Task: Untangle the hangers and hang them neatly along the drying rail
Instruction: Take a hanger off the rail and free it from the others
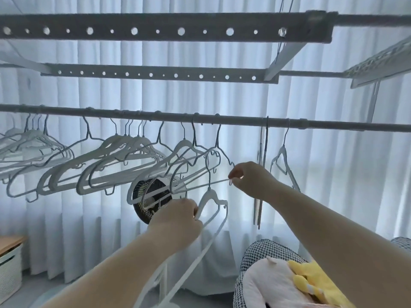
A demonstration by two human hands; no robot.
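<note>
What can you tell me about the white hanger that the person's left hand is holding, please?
It is a slim white hanger, plastic by its look, with a thin grey hook. It is off the drying rail, tilted, its long arm running down to the lower left. The left hand grips its shoulder. Its hook reaches up among the hung hangers and seems caught on one; the right hand pinches a hung hanger's bar end.

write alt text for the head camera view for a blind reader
A person's left hand grips a white hanger by its shoulder while the right hand pinches the corner of a wire hanger, both below a drying rail. More hangers crowd the rail, against pale curtains.
</note>
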